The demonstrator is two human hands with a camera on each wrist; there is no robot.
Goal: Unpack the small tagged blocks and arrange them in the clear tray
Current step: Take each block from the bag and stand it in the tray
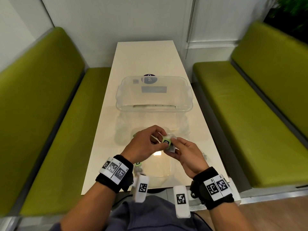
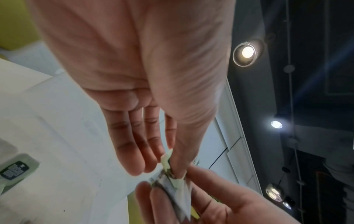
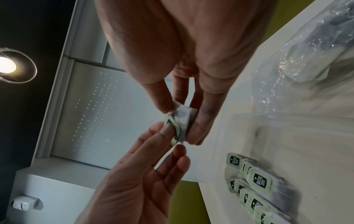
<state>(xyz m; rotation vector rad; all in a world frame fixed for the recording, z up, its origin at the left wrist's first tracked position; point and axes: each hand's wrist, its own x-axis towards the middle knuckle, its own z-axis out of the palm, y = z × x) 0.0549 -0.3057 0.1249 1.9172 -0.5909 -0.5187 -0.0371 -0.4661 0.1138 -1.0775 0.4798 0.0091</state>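
Observation:
Both hands meet above the table's near half, holding one small tagged block [image 1: 168, 142] between them. My left hand [image 1: 162, 144] pinches its pale green tag [image 3: 171, 126] with thumb and forefinger. My right hand [image 1: 174, 143] pinches the white pouch part [image 3: 183, 117]. In the left wrist view the left hand [image 2: 162, 166] holds the tag edge [image 2: 166, 161]. The shallow clear tray [image 1: 171, 170] lies under the hands near the front edge. Several tagged blocks [image 3: 259, 180] lie in rows in the clear tray [image 3: 298, 144]. One more tagged block [image 1: 138, 163] shows beside my left wrist.
A large clear plastic bin [image 1: 154, 104] stands mid-table beyond the hands. A crumpled clear plastic bag [image 3: 306, 53] lies between bin and tray. Green benches [image 1: 50, 114] flank the narrow white table [image 1: 145, 55]. A dark round sticker [image 1: 149, 75] sits behind the bin.

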